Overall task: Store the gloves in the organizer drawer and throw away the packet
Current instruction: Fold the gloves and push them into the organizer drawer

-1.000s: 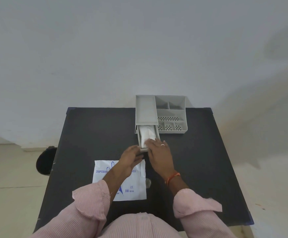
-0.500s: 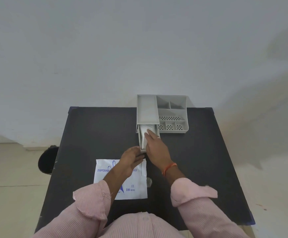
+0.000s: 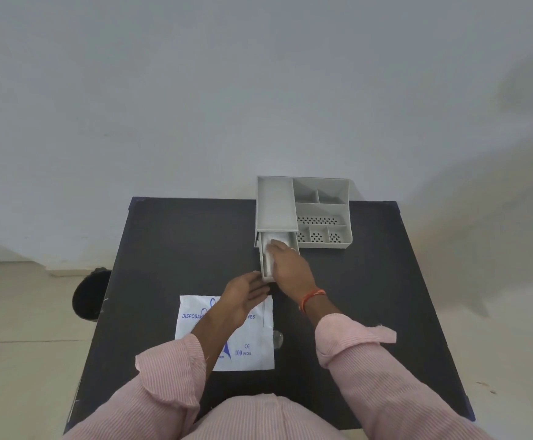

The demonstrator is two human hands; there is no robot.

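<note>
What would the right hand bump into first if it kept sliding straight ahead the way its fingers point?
Probably the organizer body. The right hand lies over the gloves in the pulled-out drawer, fingers aimed at the opening where the drawer slides in. Depth is hard to judge, so it might slip under that edge first.

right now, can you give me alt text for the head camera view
A person's right hand presses white gloves into the pulled-out drawer of a grey desk organizer on a black table. Their left hand rests open by the drawer's front end, above an empty glove packet. A dark bin stands on the floor to the left.
</note>
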